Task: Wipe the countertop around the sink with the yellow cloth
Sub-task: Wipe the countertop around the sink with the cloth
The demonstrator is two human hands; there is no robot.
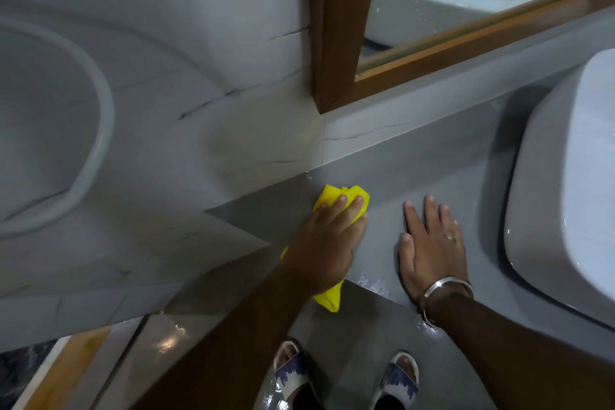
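A bunched yellow cloth (332,201) lies on the grey surface (432,170) near its left end, by the wall corner. The left hand (327,243) presses down on the cloth, fingers curled over it. The right hand (431,243) rests flat and empty, fingers spread, just beside it. A white sink (565,183) sits further right.
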